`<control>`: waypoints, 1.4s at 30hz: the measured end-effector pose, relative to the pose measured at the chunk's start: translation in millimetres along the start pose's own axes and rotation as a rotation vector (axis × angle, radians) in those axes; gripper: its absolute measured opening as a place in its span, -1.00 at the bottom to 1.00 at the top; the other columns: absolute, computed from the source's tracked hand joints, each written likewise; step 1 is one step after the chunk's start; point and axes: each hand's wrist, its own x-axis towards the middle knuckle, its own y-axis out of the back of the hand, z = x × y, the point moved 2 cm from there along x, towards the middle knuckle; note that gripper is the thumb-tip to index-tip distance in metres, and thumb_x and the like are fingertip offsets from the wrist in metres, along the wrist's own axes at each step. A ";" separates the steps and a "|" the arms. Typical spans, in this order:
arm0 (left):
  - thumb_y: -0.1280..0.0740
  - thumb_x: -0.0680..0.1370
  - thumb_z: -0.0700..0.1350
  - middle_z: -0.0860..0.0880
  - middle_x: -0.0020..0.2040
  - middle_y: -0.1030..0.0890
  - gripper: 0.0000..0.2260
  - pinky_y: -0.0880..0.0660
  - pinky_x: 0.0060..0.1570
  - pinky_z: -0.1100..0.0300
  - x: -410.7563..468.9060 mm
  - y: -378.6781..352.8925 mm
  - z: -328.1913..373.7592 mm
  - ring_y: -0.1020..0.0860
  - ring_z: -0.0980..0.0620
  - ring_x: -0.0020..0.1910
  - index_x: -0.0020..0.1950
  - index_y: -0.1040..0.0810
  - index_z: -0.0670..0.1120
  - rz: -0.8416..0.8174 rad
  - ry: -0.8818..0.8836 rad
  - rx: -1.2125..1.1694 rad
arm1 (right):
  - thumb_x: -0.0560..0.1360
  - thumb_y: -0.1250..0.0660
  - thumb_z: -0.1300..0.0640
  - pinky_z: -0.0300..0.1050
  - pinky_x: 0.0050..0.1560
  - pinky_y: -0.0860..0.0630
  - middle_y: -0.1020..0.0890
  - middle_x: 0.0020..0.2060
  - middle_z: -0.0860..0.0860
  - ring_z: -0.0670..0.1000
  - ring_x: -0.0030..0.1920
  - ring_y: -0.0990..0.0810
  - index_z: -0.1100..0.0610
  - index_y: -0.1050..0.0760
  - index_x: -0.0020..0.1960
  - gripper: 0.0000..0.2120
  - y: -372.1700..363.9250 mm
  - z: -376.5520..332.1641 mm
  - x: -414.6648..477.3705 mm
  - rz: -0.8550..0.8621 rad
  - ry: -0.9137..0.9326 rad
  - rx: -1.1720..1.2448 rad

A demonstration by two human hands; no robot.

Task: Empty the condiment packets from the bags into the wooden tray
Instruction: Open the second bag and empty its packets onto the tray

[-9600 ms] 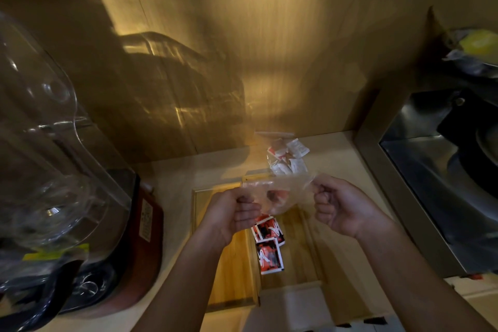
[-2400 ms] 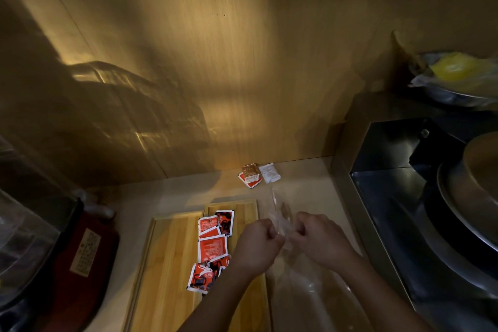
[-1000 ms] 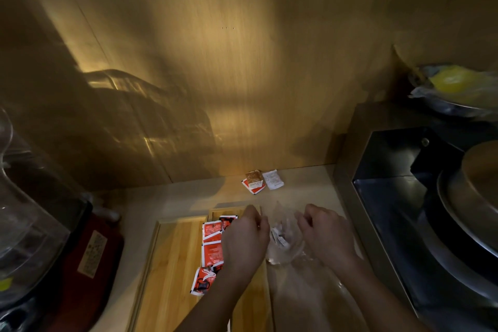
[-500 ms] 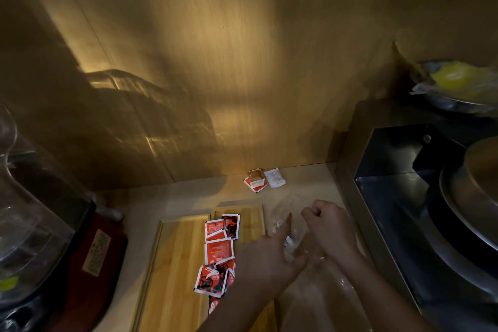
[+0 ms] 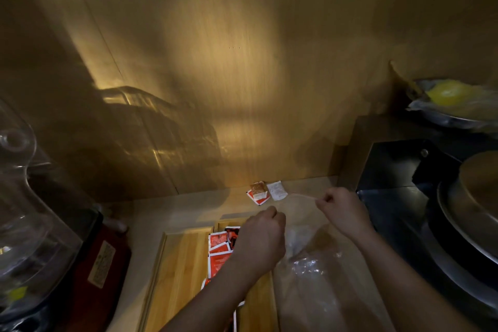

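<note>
A wooden tray (image 5: 180,264) lies on the counter at bottom centre, with several red condiment packets (image 5: 219,253) along its middle. My left hand (image 5: 262,240) and my right hand (image 5: 342,210) each pinch one side of the mouth of a clear plastic bag (image 5: 299,226), stretched between them just right of the tray. Pale packets show dimly inside the bag. More clear plastic (image 5: 312,272) lies crumpled on the counter below the bag. A few loose packets (image 5: 265,191), red, brown and white, sit by the back wall.
A red appliance base (image 5: 102,259) carrying a clear jug (image 5: 24,210) stands at the left. A steel sink (image 5: 404,197) with a metal pan (image 5: 474,197) is at the right. A foil dish of yellow food (image 5: 452,100) sits on the ledge above it.
My hands have drawn apart and risen, pulling the bag's mouth wide. My right hand has moved toward the back wall, and my left hand now grips the bag's left edge over the tray.
</note>
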 end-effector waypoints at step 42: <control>-0.31 0.53 -0.18 -0.10 -0.30 -0.59 -0.82 -0.49 -0.30 0.10 -86.8 103.6 -162.3 -0.55 -0.02 -0.32 -0.28 -0.55 -0.10 0.462 0.686 -0.923 | 0.42 -0.27 0.49 -0.31 -0.66 -0.42 -0.61 -0.58 0.13 -0.04 -0.65 -0.52 0.36 -0.47 -0.21 -0.91 -133.6 -50.6 -107.2 -0.639 -0.490 1.223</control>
